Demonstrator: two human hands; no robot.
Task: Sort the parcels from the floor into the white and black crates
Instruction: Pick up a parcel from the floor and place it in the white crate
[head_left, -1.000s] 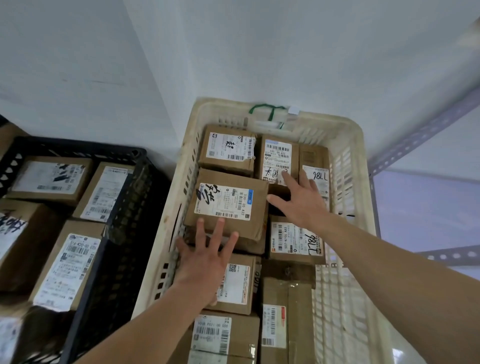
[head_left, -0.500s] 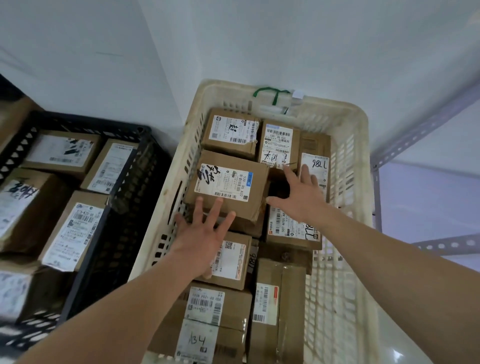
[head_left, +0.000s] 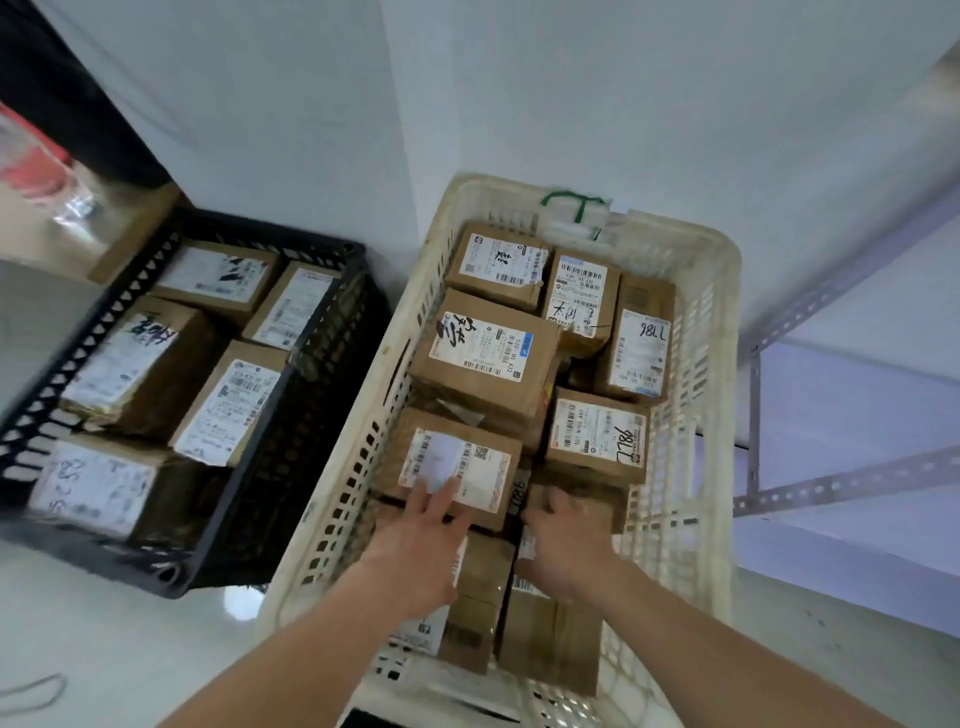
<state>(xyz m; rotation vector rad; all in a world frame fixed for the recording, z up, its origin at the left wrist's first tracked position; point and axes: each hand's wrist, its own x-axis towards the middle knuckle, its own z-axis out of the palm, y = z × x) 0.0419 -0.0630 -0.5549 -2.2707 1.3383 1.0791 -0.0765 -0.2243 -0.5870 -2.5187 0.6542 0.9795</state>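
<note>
I'm resting my left hand flat on a labelled parcel in the white crate; my right hand is touching a brown parcel (grip too blurred to tell).

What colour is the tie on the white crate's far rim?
Green; the tie shows best in the head view.

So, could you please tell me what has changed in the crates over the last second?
Both hands drew back toward the person. The left hand left the blue-tagged parcel and now touches the label of the nearer parcel; the right hand left the 98LL parcels and lies over the taped parcel. Parcels and white crate stayed put.
</note>
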